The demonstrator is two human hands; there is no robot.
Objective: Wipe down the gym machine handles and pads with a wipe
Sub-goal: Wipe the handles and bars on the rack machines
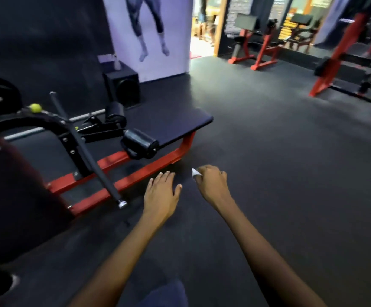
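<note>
A red-framed gym machine (pixel 140 173) stands at the left, with a flat black pad (pixel 175 122), black roller pads (pixel 140 144) and a long black handle bar (pixel 87 151) ending in a chrome cap. My left hand (pixel 161 196) hovers flat with straight fingers just right of the machine's red base rail, touching nothing. My right hand (pixel 213 182) is beside it, fingers curled round a small white wipe (pixel 196 172) whose corner sticks out at the left of the fist. Both hands are over the dark floor, apart from the machine.
Dark rubber floor (pixel 268 151) spreads to the right. A black speaker box (pixel 122 85) sits by the back wall with a poster (pixel 149 34). More red-framed machines (pixel 259 45) stand at the back right and far right (pixel 344 63). A doorway (pixel 204 25) opens at the back.
</note>
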